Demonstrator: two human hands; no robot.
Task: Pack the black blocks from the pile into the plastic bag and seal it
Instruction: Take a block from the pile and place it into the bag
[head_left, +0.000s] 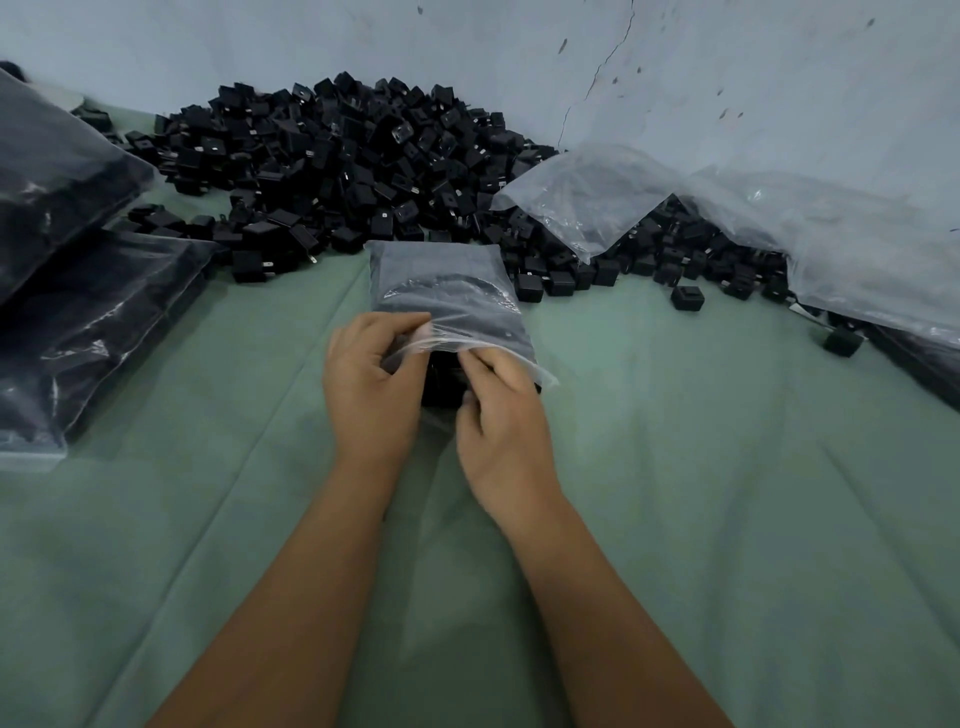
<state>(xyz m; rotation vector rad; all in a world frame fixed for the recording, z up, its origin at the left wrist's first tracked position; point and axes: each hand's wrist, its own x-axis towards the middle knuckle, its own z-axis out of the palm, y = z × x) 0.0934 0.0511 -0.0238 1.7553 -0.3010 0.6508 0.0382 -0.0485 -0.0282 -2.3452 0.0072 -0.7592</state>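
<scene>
I see green cloth (727, 467) w/ block pile (332, 171), filled bags (78, 322) at left, clear bags (779, 234) at right.

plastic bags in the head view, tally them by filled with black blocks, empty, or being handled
Filled bags of black blocks: 2, one leaning on another, at left
Empty clear bags: 2, one and one, at right
Plastic bag held by left hand and right hand: 1
Total: 5
</scene>
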